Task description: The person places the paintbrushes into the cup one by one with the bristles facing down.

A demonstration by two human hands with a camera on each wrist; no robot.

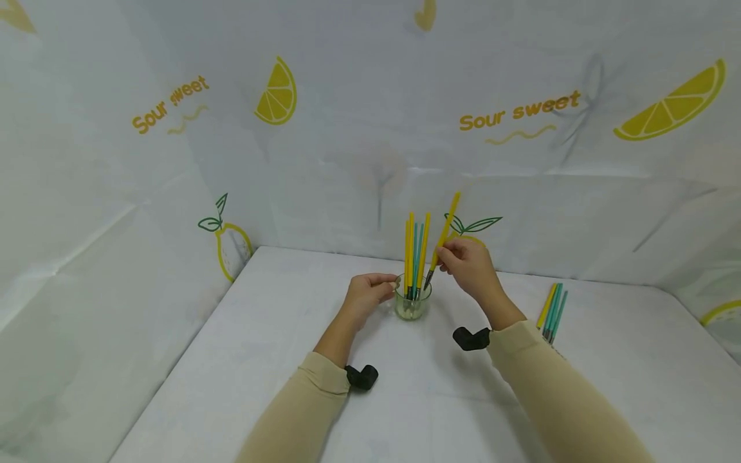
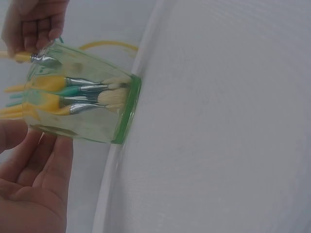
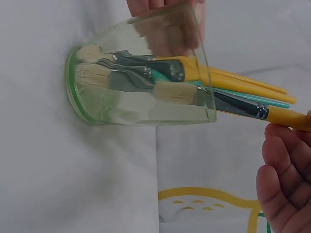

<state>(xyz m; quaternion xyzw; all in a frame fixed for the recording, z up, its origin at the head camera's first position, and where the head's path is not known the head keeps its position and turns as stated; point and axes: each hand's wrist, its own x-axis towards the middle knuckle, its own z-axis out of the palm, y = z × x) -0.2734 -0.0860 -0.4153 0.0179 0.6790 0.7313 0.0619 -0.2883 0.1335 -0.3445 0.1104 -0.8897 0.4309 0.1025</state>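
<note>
A clear, green-based glass (image 1: 412, 307) stands upright on the table, holding several yellow and teal paintbrushes (image 3: 131, 73) with bristles down. My left hand (image 1: 368, 294) touches the glass's left side near the rim, its fingers fairly straight in the left wrist view. With thumb and fingers, my right hand (image 1: 470, 265) pinches a yellow paintbrush (image 1: 446, 228) by its handle. That brush tilts to the right; its pale bristles (image 3: 175, 92) are inside the glass just below the rim, above the other brushes' bristles.
More yellow and teal paintbrushes (image 1: 552, 310) lie on the white table (image 1: 278, 334) at the right, partly hidden by my right sleeve (image 1: 556, 392). A white backdrop (image 1: 359, 128) with lemon prints rises behind the table's far edge and along its sides.
</note>
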